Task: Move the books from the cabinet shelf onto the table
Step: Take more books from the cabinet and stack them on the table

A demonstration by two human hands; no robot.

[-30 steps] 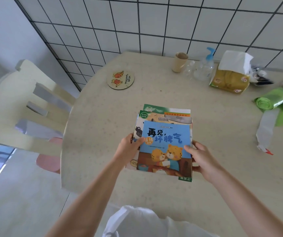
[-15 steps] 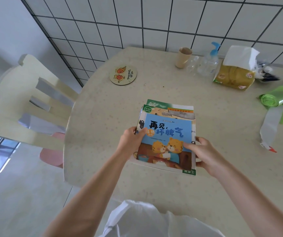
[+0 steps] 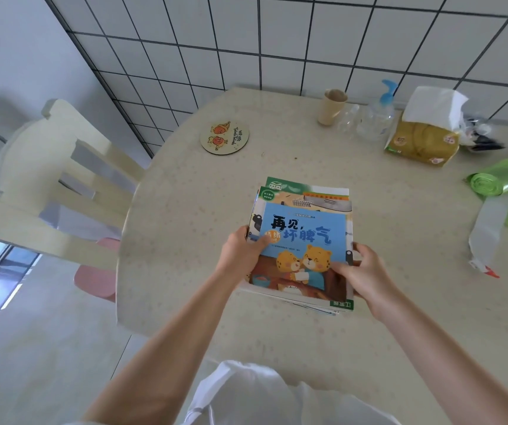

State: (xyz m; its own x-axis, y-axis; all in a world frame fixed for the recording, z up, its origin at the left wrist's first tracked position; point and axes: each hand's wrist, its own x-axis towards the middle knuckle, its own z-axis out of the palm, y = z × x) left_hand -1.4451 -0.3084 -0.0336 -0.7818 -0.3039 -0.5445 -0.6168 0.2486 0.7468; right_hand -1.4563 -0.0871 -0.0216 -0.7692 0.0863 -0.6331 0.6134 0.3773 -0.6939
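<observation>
A stack of thin picture books [image 3: 303, 237] lies low over the beige table [image 3: 185, 210]; whether it touches the surface I cannot tell. The top book has a blue cover with two cartoon bear cubs. Green and cream covers stick out at the stack's far edge. My left hand [image 3: 240, 253] grips the stack's left edge, thumb on the top cover. My right hand [image 3: 360, 271] grips the right near corner, thumb on the cover and fingers round the side.
A round cork coaster [image 3: 224, 138], a beige cup [image 3: 331, 106], a pump bottle [image 3: 378, 118], a tissue pack [image 3: 424, 130] and a green bag roll [image 3: 501, 179] sit along the far and right parts. A cream chair [image 3: 53, 185] stands at the table's left.
The stack has shifted slightly away from me and lower toward the tabletop. Both hands keep the same hold on its sides.
</observation>
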